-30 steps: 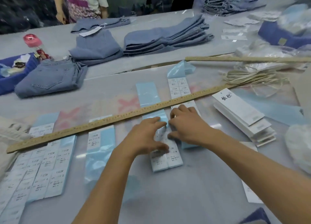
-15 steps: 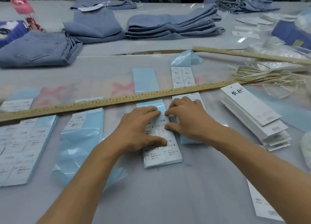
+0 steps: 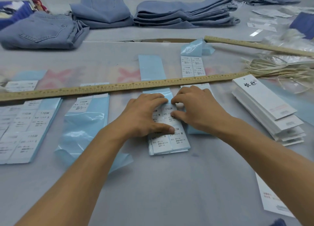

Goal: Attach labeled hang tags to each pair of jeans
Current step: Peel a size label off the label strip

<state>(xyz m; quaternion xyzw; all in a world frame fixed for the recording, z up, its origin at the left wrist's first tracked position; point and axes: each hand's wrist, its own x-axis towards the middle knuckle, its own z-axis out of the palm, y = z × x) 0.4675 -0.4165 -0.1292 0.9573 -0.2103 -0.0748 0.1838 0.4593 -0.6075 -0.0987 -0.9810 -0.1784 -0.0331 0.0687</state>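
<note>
STEP: peeling a size sticker, judged | left hand [image 3: 142,117] presses the label sheet [image 3: 169,139] flat on the worktop [image 3: 169,183]; right hand [image 3: 195,110] pinches a sticker edge | NEXT: lift it cleanly, move to hang tags [image 3: 266,105] at right | AROUND: ruler [image 3: 119,86] lies across the sheets just beyond the hands; jeans [image 3: 183,13] stacked far back, well apart

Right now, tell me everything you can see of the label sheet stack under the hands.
The label sheet stack lies flat on the grey table, its long side running away from the camera and passing under the wooden ruler. Pale blue backing carries white stickers in two columns, printed 1103# and M; several sheets show at the near edge. The left hand presses it, thumb across. The right hand pinches at a sticker.
</note>
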